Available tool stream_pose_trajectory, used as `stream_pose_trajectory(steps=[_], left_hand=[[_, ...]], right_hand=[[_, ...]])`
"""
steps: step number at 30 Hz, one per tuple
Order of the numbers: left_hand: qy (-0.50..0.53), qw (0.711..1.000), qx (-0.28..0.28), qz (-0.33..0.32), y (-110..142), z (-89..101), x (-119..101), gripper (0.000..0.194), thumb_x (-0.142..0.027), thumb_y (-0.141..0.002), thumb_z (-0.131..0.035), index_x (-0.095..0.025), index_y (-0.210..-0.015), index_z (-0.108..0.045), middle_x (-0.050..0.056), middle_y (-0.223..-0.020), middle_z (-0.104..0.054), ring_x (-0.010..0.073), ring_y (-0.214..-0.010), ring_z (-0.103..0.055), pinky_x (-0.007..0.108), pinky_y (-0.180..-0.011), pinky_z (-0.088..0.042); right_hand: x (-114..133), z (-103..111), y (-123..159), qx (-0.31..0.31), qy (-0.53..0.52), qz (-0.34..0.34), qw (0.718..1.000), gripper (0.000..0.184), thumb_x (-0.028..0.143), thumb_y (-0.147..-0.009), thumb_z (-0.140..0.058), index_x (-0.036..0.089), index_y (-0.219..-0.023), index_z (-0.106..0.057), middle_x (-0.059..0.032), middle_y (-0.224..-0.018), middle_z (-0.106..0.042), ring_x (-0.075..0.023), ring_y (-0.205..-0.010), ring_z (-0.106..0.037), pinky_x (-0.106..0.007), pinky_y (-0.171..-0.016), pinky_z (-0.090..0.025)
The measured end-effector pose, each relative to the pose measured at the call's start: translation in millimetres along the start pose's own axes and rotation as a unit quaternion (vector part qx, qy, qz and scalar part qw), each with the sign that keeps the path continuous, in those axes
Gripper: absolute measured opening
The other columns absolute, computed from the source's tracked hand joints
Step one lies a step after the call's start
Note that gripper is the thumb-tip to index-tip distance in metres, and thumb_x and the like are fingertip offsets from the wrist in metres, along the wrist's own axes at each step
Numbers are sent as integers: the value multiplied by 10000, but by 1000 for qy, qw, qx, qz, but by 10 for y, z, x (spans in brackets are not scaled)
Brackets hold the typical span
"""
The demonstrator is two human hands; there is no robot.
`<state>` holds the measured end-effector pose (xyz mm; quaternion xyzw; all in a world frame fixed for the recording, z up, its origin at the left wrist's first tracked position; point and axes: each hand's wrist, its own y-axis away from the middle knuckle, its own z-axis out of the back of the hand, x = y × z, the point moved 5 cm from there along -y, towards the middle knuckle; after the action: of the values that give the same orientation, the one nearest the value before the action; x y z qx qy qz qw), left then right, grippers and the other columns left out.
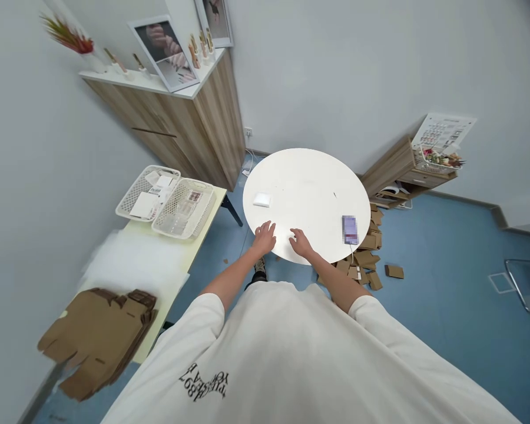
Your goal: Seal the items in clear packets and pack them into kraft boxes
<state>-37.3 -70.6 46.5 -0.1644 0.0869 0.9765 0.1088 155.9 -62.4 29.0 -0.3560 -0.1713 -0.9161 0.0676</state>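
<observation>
Over the near edge of a round white table (pixel 309 176), my left hand (pixel 264 238) is open, its fingers apart and nothing in them. Just beyond its fingertips lies a small white packet (pixel 262 200), not touched by the hand. To the right, my right hand (pixel 299 242) is also open and empty, with fingers slightly bent toward the left hand. A phone (pixel 350 229), its screen blurred, lies at the right side of the table with a white cable hanging off the edge.
At left, a long table (pixel 198 235) bears two white plastic baskets (pixel 159 219) with cards and packets, translucent sheets (pixel 130 259) and stacked flat cardboard boxes (pixel 101 335). Small cardboard boxes (pixel 366 259) lie on the floor at right. A wooden cabinet (pixel 216 118) and low shelf (pixel 393 168) stand behind.
</observation>
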Motion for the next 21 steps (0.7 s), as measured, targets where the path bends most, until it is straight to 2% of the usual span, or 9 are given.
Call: stream_pose_trajectory(steps=[5,11,16,21], left_hand=[[-5,1000,1,25,569,15,-71,590,-297,-990,-404,-165,-1561,-335,165,-1632,-313,330,-1490,-309,507,-1189,-273],[-8,997,-1,77,1040,126,74,595,-321,-1000,-408,-202,-1574,-303,156,-1640,-299,320,-1505,-288,505,-1186,-276],[-3,992,-22,128,1464,226,401,596,-323,-1002,-406,-177,-1571,-308,159,-1654,-261,312,-1505,-289,485,-1196,-261],[8,979,-58,197,2129,373,956,594,-314,-991,-431,-186,-1562,-332,150,-1648,-280,307,-1495,-307,486,-1198,-256]], right_hand=[[125,-168,344,26,0,27,999,523,270,-960,-451,181,-1475,-477,-152,-1497,-456,-264,-1293,-543,-424,-1093,-471],[419,-342,515,51,2,57,997,509,260,-965,-448,198,-1469,-485,-143,-1486,-464,-244,-1204,-605,-405,-1049,-499],[761,-678,460,78,12,103,991,498,290,-981,-455,204,-1470,-483,-142,-1501,-445,-235,-1166,-625,-389,-1014,-514],[1416,-1292,428,116,49,181,975,502,276,-971,-477,178,-1464,-489,-152,-1462,-480,-223,-1143,-626,-385,-1054,-483]])
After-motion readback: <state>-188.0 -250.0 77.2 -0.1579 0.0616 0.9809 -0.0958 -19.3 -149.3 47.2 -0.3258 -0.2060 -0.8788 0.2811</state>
